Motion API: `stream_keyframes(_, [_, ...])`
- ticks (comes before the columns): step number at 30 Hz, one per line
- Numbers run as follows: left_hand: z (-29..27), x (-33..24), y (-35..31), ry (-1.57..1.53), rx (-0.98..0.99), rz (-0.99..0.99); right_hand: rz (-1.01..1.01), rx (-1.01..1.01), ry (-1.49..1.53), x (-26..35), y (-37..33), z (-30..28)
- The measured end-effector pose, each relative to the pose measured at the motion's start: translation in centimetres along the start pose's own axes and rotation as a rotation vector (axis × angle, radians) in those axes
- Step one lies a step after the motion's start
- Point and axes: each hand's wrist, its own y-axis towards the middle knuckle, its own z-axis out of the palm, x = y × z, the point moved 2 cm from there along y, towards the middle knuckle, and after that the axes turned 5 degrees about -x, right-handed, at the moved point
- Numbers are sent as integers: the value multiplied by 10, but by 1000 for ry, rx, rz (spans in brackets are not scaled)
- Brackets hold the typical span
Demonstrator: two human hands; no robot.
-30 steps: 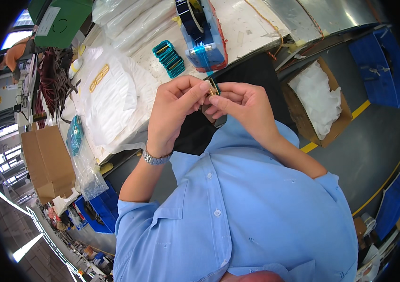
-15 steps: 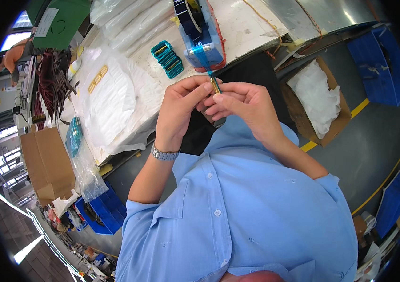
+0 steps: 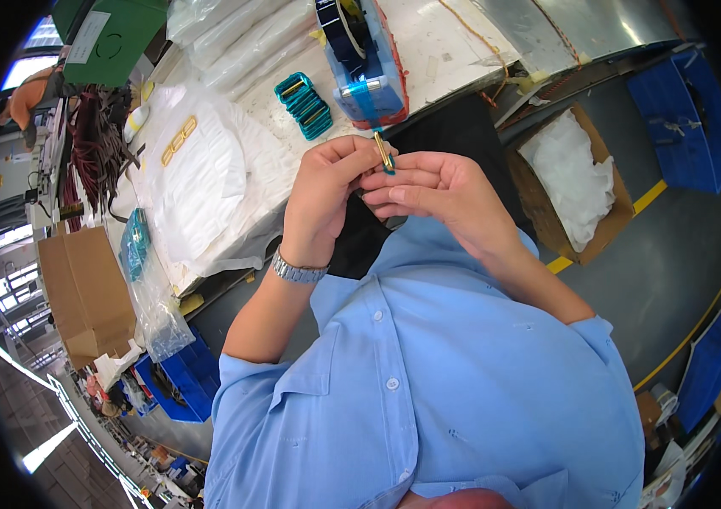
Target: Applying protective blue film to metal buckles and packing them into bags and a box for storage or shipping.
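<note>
Between the thumb and fingers of my left hand (image 3: 326, 182) is a slim gold metal bar (image 3: 381, 151), closed in a pinch. Shiny blue tape is wrapped about its lower end, and a blue tape strip (image 3: 365, 103) lies above it at the dispenser. My right hand (image 3: 454, 195) comes from the right, fingers stretched toward the left hand and touching the bar's lower end; its thumb is off the bar. Just beyond stands a blue tape dispenser (image 3: 390, 72) with a dark blue tape roll (image 3: 339, 38). Left of it lies a row of blue-wrapped gold pieces (image 3: 303, 106).
A gold ringed piece (image 3: 179, 142) lies on white sheeting (image 3: 199, 187) on the table. Plastic-wrapped bundles (image 3: 242, 47) lie farther back. At right stands a cardboard box (image 3: 539, 195) with white plastic, near a blue bin (image 3: 683, 119). Another cardboard box (image 3: 85, 293) stands left.
The blue tape has come onto the bar's lower end, and the bar stands more exposed above my left fingers. My right thumb has moved down off the bar.
</note>
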Motion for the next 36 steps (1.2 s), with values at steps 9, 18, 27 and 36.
stream_keyframes(9, [-12, 0, 8, -181, 180, -202, -80, -47, -663, 24, 10, -3])
stream_keyframes(18, [-4, -16, 10, -387, 187, -494, -322, 89, -533, 27, 38, -6])
stream_keyframes(27, [-1, 1, -10, -35, 103, -98, -226, 2, -426, 32, 37, 3])
stream_keyframes(36, [26, -19, -33, 690, -318, 1123, -270, -69, -374, 30, 26, 13])
